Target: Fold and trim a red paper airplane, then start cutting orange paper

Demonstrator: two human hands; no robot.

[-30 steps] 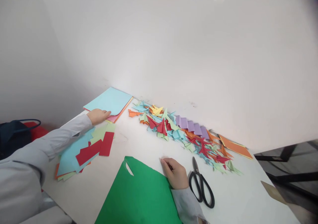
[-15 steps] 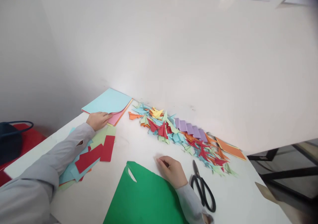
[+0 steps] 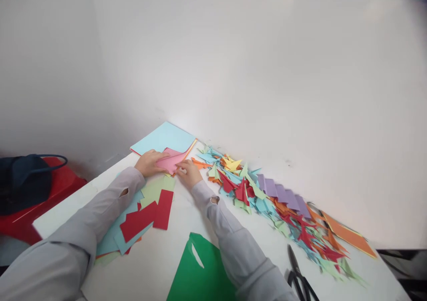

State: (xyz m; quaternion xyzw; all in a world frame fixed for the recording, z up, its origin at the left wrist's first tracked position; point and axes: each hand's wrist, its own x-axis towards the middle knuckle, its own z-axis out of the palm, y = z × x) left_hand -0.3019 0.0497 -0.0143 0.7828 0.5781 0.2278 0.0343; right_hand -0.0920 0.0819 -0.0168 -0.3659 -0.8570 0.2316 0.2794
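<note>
A stack of coloured paper sheets lies at the far left corner of the white table (image 3: 173, 229), with a light blue sheet (image 3: 163, 137) on top. My left hand (image 3: 149, 162) has lifted the blue sheet's near corner and rests on a pink sheet (image 3: 171, 160) under it. My right hand (image 3: 187, 172) pinches the near edge of that pink sheet, fingers closed on it. Both sleeves are grey.
A long heap of small folded paper shapes (image 3: 267, 194) runs along the wall. Red, blue and green paper scraps (image 3: 143, 216) lie under my left forearm. A green sheet (image 3: 200, 274) and black scissors (image 3: 300, 278) sit near the front. A red stool with a dark bag (image 3: 23, 181) stands left.
My right hand left the green sheet and reached across to the paper stack, where it now grips the pink sheet. My left hand raised the blue sheet's corner. The view shifted left.
</note>
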